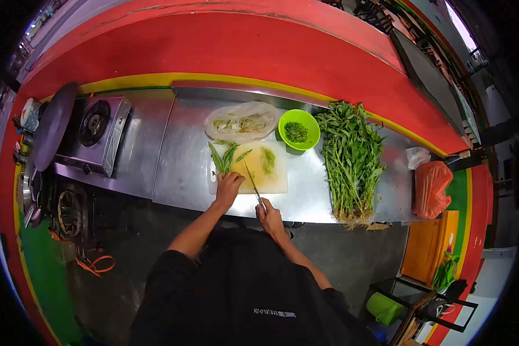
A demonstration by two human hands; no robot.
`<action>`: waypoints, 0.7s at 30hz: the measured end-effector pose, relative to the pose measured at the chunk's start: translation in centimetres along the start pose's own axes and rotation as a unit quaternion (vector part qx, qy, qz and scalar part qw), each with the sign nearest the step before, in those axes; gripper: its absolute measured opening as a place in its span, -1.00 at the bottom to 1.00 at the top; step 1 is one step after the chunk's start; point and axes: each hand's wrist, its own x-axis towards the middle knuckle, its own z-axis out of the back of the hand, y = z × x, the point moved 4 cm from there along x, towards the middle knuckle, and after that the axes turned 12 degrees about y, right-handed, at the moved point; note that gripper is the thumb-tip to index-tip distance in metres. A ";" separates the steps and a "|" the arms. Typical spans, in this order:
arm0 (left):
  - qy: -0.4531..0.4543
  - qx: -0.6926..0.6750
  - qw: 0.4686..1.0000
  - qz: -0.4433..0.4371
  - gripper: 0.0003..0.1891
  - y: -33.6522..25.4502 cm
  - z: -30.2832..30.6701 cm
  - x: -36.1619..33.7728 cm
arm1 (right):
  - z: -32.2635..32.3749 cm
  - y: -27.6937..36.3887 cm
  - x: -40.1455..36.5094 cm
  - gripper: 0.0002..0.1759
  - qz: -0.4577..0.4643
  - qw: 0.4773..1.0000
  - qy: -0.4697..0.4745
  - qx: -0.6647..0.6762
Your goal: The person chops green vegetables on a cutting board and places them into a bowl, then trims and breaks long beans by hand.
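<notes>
On a white cutting board [278, 183], my left hand [229, 189] has its fingers curled over the near ends of some long green leaves [227, 158]. My right hand [270, 219] grips a knife [252, 180] by the handle, its blade slanting up and left across the board. A single green piece [244, 155] rests just past the blade tip. To the right of the blade is a small heap of finely chopped greens [268, 160]. Behind the board, a bright green bowl [313, 128] holds more chopped greens [297, 132].
A clear plastic bag [258, 111] with pale green bits lies behind the board. At right, a large bunch of rooted leafy greens [352, 155] spreads over the steel counter [190, 155]. Farther right sits a red plastic bag [432, 189]. A gas stove [101, 130] stands left.
</notes>
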 end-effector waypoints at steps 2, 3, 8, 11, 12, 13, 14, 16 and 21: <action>0.005 0.001 1.000 0.002 -0.84 -0.2 -0.1 0.1 | 0.1 0.6 -0.4 -0.66 0.006 1.000 -0.001 0.008; 0.011 0.002 1.000 0.003 -0.83 -0.3 -0.3 0.2 | 0.1 0.5 -0.6 -0.66 0.011 1.000 -0.003 0.015; 0.029 0.010 1.000 0.002 -0.79 -0.2 -0.4 0.1 | -0.2 0.3 -0.6 -0.66 0.004 1.000 0.012 0.015; 0.044 0.020 0.999 0.003 -0.77 -0.2 -0.3 0.2 | -0.6 -0.1 -0.4 -0.66 0.007 1.000 0.012 0.010; 0.052 0.019 0.998 0.005 -0.77 -0.2 -0.3 0.2 | -0.5 -0.1 -0.4 -0.66 0.012 1.000 0.006 -0.001; 0.052 0.019 0.998 0.006 -0.77 -0.2 -0.2 0.2 | -0.5 -0.1 -0.3 -0.66 0.013 1.000 0.007 -0.002; 0.051 0.019 0.999 -0.004 -0.76 -0.3 -0.1 0.2 | -0.5 -0.1 -0.3 -0.66 0.012 1.000 0.007 0.004; 0.051 0.019 0.998 -0.012 -0.76 -0.2 -0.1 0.0 | -0.8 -0.3 -0.1 -0.65 0.011 1.000 0.008 0.010; 0.083 0.025 0.996 -0.021 -0.71 -0.1 0.0 0.0 | -1.1 -0.4 1.4 -0.64 0.018 0.999 -0.001 -0.046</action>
